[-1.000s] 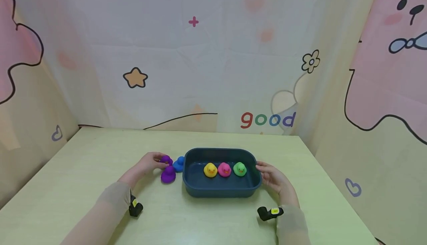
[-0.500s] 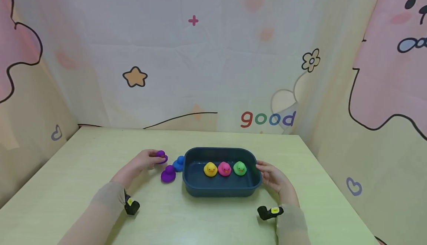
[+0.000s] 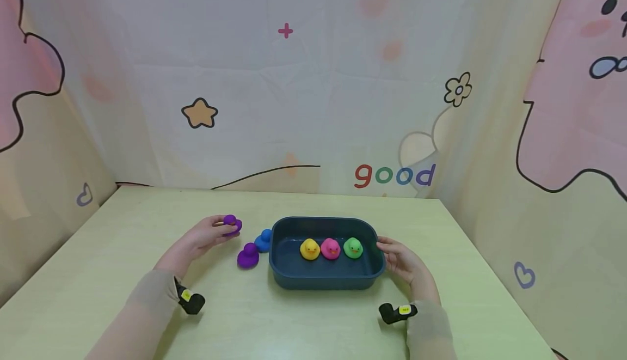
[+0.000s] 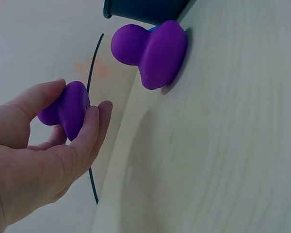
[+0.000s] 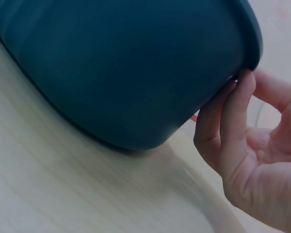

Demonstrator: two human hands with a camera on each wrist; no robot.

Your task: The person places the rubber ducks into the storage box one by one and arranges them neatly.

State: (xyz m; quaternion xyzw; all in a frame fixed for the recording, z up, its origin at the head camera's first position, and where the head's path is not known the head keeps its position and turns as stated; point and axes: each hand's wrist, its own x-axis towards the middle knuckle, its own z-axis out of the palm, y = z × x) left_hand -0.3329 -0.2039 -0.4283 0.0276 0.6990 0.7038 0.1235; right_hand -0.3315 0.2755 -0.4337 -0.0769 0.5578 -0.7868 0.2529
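Observation:
In the head view my left hand (image 3: 204,236) holds a small purple rubber duck (image 3: 232,225) between thumb and fingers, left of the others. The left wrist view shows this duck pinched above the table. A second purple duck (image 3: 248,255) stands on the table, and a blue duck (image 3: 263,240) sits behind it against the tub. My right hand (image 3: 404,262) grips the right rim of the dark blue plastic tub (image 3: 325,282) with its fingertips. Inside the tub a yellow duck (image 3: 309,249), a pink duck (image 3: 330,249) and a green duck (image 3: 353,248) sit in a row.
The pale wooden table (image 3: 294,327) runs back to a printed cloth backdrop (image 3: 235,49), with cloth also at both sides. A black wrist camera (image 3: 190,301) sits at the left cuff, and another black camera (image 3: 395,313) at the right cuff.
My left hand has drawn one purple duck away from the other ducks, to the left and slightly back. The right hand and the tub have stayed in place.

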